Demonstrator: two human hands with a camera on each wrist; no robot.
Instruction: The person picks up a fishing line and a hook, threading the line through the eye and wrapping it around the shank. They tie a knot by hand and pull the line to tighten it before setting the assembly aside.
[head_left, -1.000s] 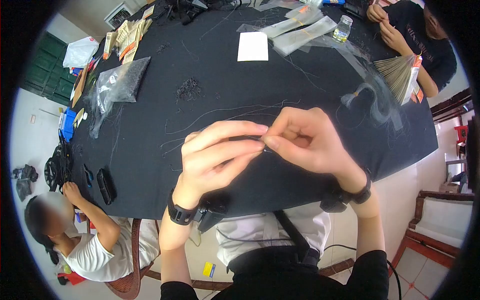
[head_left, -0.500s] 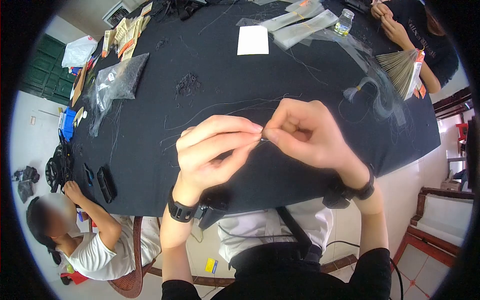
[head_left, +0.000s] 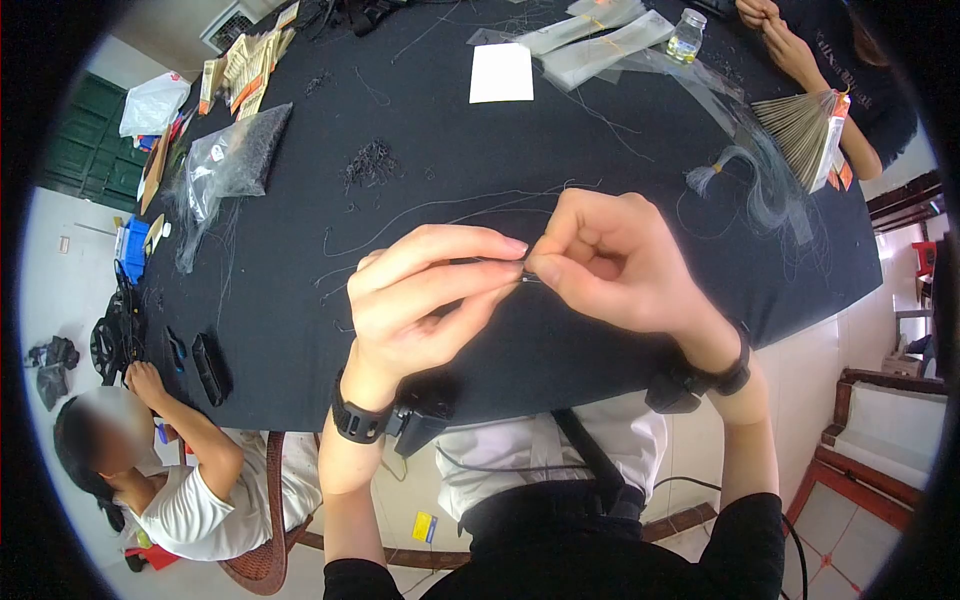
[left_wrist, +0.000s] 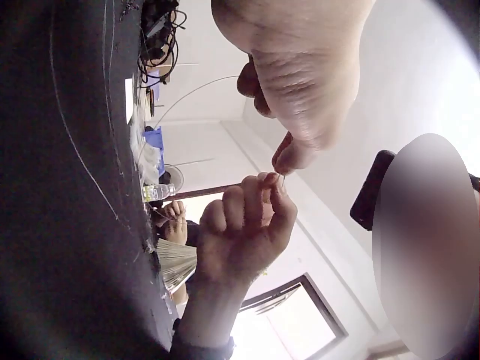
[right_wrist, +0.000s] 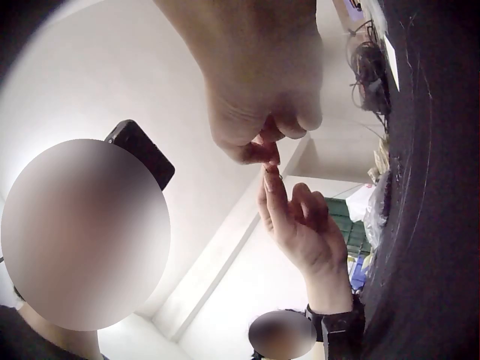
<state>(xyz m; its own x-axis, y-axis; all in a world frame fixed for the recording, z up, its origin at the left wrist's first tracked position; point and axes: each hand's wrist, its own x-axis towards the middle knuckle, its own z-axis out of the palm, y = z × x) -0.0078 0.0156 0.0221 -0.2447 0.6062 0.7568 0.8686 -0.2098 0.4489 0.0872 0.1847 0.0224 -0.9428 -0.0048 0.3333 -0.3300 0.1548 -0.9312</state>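
Both hands meet in front of the body, above the near part of the dark table [head_left: 290,330]. The thumb and fingers of my left hand [head_left: 405,305] pinch a thin fishing line [left_wrist: 196,88], which arcs away from that hand in the left wrist view. Against its fingertips, my right hand [head_left: 625,270] pinches at the same spot with thumb and forefinger, its other fingers curled in. A tiny shiny piece [head_left: 530,279] shows between the fingertips; its kind is too small to tell. More thin lines [head_left: 400,215] lie on the cloth just beyond the hands.
A pile of small dark hook-like pieces [head_left: 370,165] lies beyond the left hand. Farther out are a plastic bag [head_left: 235,160], a white card [head_left: 502,73], clear packets [head_left: 605,55], a small bottle [head_left: 687,37] and a strand bundle [head_left: 765,195]. Two other people sit at the table.
Both hands have shifted slightly up and left in the head view, fingertips still together. The right fingers have curled in a little more, and the shiny piece shows between the fingertips.
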